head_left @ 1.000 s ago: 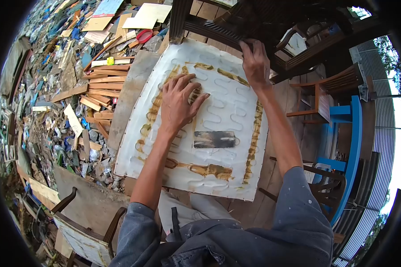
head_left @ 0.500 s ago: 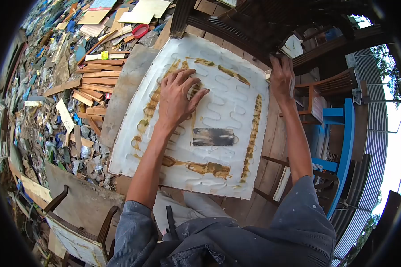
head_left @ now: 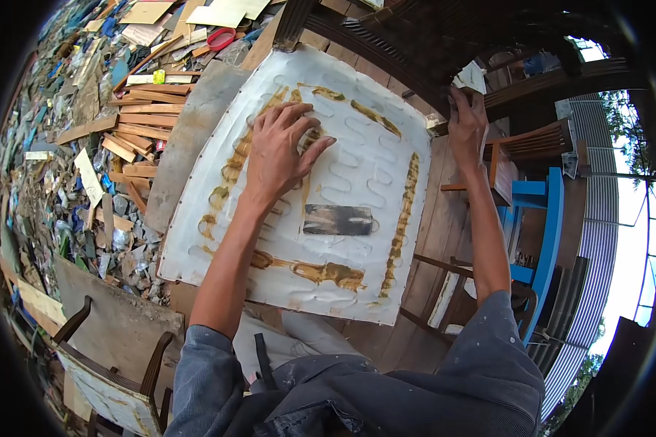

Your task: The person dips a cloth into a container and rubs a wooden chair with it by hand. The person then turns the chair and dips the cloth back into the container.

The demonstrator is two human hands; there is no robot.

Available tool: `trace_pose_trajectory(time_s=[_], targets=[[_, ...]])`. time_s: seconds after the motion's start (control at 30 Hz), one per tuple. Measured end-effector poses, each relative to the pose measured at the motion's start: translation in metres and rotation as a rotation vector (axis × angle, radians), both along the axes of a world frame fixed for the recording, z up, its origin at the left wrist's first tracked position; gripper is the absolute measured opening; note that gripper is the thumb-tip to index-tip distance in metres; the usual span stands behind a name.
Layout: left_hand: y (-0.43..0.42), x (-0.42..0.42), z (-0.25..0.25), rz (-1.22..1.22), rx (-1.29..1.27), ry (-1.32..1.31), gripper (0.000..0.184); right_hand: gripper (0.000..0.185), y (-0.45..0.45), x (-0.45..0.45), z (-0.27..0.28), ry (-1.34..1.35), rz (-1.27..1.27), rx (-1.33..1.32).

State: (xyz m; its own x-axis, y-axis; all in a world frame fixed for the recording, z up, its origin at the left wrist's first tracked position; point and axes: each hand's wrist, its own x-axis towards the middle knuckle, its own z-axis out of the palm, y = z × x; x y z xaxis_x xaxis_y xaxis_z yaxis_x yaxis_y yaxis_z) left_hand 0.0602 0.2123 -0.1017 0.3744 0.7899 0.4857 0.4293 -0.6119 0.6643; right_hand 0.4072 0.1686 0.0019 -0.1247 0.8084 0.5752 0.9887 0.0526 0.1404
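A chair seat point(head_left: 350, 149) covered in white sheet lies in front of me, with wavy spring shapes showing through and brown glue-like smears point(head_left: 397, 226) along its sides. My left hand point(head_left: 278, 153) is over its left-middle part, fingers bent and apart, the thumb held out. On the seat just below that hand lies a flat, dark, stained rectangular piece point(head_left: 337, 220). My right hand point(head_left: 467, 127) has its fingers curled over the dark wooden chair back point(head_left: 386, 51) at the seat's far right corner; part of its grip is hidden.
Wood offcuts point(head_left: 149, 116) and mixed rubble lie at the left, beside a grey board point(head_left: 197, 131). Another chair point(head_left: 113, 379) stands at the lower left. Right of the seat are a blue wooden frame point(head_left: 550, 240), a brown chair point(head_left: 521, 156) and corrugated metal sheet point(head_left: 590, 218).
The view has shifted, so the seat and surroundings appear farther left. My right hand has moved slightly right along the chair back. My left hand keeps its place over the seat.
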Motion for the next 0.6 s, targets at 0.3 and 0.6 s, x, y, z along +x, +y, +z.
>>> trace_pose_trajectory(time_s=[0.3,0.6], targets=[[0.000,-0.001,0.000,0.003,-0.012,-0.013,0.031,0.030,0.007,-0.011,-0.001,-0.005,0.032,-0.052],[0.000,0.000,0.000,0.011,-0.015,-0.008,0.031,0.032,0.025,-0.025,-0.015,-0.057,0.024,0.068]])
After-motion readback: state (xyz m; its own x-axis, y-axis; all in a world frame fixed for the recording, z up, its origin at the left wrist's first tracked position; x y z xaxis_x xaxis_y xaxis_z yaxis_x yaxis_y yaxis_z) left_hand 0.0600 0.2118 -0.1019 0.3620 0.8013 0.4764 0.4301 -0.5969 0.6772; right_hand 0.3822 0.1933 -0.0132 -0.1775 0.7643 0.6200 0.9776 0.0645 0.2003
